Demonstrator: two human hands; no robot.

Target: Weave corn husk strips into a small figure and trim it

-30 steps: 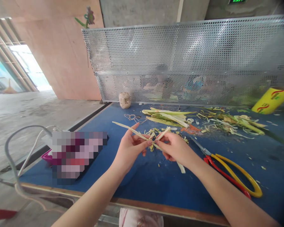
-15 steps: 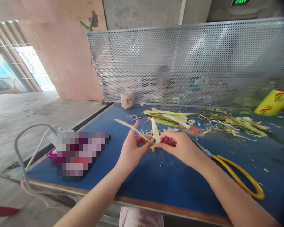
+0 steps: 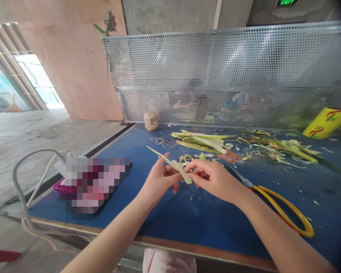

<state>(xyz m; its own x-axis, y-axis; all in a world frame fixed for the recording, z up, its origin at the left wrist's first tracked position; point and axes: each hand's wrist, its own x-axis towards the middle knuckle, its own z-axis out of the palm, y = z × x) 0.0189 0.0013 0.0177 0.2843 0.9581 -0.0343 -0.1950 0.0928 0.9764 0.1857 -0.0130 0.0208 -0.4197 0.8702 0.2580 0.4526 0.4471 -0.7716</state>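
My left hand (image 3: pixel 158 179) and my right hand (image 3: pixel 213 178) meet above the blue table (image 3: pixel 165 212), both pinching the same pale leaf strip (image 3: pixel 176 166). The strip is folded where my fingers hold it, and its long end points up and to the left past my left thumb. Small leaf scraps (image 3: pixel 191 157) lie on the table just behind my hands. Yellow-handled scissors (image 3: pixel 275 206) rest on the table to the right of my right wrist.
A heap of green and pale leaves (image 3: pixel 204 140) and trimmings (image 3: pixel 284 149) lies further back. A ball of twine (image 3: pixel 150 120) stands by the perforated metal screen (image 3: pixel 224 72), with another person behind it. A yellow container (image 3: pixel 326 122) is far right; cables (image 3: pixel 36 170) hang at the left.
The strip's upright end has been folded down flat between my fingers. Both hands stay together at the same spot.
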